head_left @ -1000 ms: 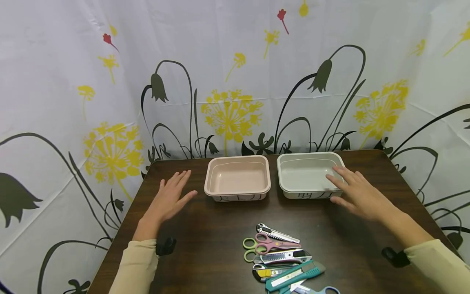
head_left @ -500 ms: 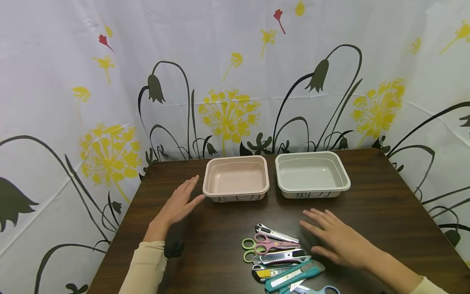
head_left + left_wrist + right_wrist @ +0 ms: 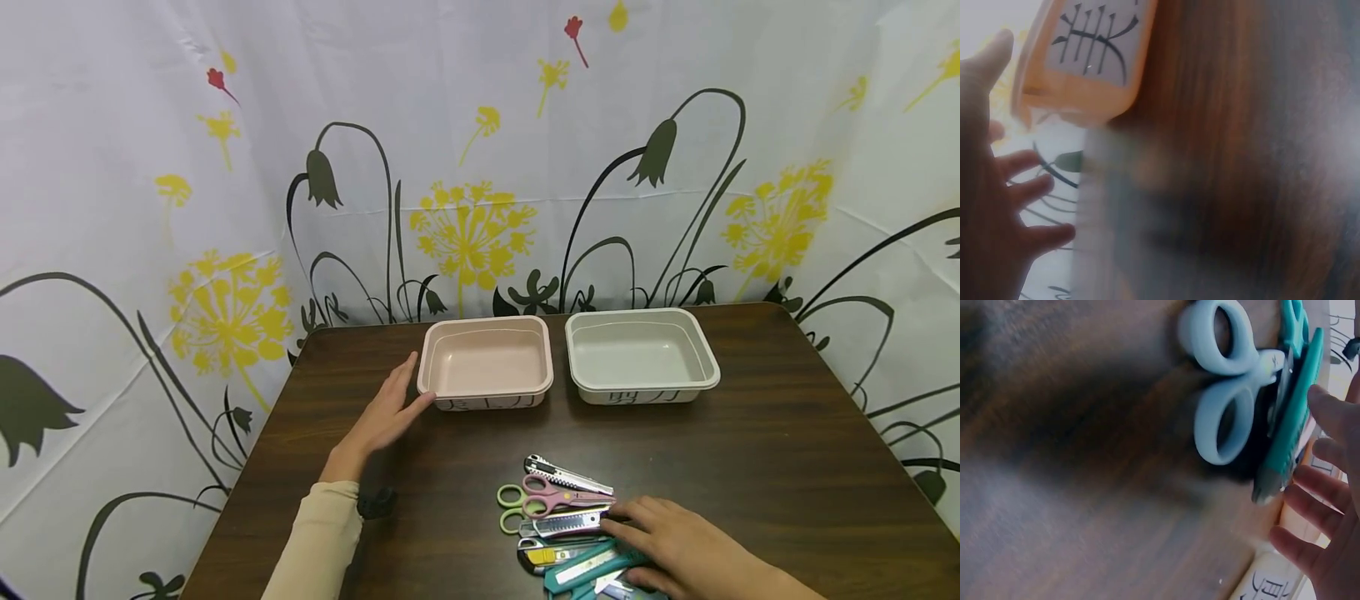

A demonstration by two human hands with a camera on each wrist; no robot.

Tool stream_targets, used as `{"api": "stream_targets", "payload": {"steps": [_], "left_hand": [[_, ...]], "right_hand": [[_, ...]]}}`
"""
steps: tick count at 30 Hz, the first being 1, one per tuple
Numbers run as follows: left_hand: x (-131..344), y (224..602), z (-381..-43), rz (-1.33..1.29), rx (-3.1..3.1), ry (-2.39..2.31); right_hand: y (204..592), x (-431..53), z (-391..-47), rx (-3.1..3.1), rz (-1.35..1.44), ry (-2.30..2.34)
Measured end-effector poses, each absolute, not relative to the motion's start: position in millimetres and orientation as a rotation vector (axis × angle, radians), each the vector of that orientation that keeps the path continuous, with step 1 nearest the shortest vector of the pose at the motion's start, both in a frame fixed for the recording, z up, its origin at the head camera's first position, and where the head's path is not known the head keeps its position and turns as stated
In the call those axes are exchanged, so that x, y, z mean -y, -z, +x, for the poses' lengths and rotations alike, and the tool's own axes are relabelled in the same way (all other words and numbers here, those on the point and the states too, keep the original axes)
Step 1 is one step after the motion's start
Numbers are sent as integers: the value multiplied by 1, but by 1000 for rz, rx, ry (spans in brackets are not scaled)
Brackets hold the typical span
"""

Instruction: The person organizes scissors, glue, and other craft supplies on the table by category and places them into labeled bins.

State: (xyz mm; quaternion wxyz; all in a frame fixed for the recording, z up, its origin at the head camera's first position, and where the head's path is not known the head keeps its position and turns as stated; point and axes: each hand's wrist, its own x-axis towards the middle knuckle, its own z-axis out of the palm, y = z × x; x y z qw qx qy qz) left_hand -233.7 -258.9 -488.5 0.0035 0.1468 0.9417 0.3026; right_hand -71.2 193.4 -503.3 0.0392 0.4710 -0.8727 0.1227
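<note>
My left hand (image 3: 384, 419) is at the left side of the pink bin (image 3: 487, 392), fingers extended and the thumb tip at its front left corner. Whether it presses the bin is unclear. My right hand (image 3: 686, 546) reaches over the right end of a pile of cutters and scissors. In the right wrist view its fingers are spread beside a teal box cutter (image 3: 1294, 419), with no grip visible. Light blue scissors (image 3: 1227, 422) lie close by. Also in the pile are pink-handled scissors (image 3: 551, 497), green-handled scissors (image 3: 511, 497), a silver utility knife (image 3: 566, 477) and a yellow-and-black cutter (image 3: 546, 557).
A pale green bin (image 3: 643, 392) stands to the right of the pink one, both at the back of the dark wooden table (image 3: 787, 433). Dark writing marks the front of each. A flower-printed curtain (image 3: 480, 158) hangs behind the table.
My right hand has come from beside the pale green bin down to the tool pile. My left hand has shifted right, up to the pink bin's side. The tools look unmoved.
</note>
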Motion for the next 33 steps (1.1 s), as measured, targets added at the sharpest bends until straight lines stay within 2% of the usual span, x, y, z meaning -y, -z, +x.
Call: {"api": "stream_targets", "payload": {"steps": [15, 33], "left_hand": [[244, 505, -237, 432, -2929, -1123], [233, 518, -236, 371, -2883, -1373]], "right_hand": [[508, -189, -71, 2728, 1530, -414], [512, -179, -69, 2627, 1501, -347]]}}
